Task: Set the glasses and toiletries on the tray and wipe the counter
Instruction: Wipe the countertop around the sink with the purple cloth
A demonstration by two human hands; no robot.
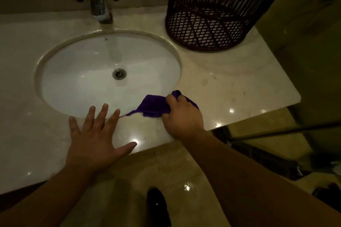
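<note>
My right hand [181,116] grips a bunched purple cloth [153,107] on the pale marble counter [230,83], at the front right rim of the sink. A corner of the cloth trails left toward my other hand. My left hand [96,134] lies flat on the counter's front strip with its fingers spread, fingertips at the sink's front rim. No glasses, toiletries or tray are in view.
A white oval sink [77,64] with a metal drain [119,73] fills the counter's middle, with a chrome faucet [98,0] behind it. A dark wicker basket [221,9] stands at the back right. The counter ends at right; wet tiled floor [166,162] lies below.
</note>
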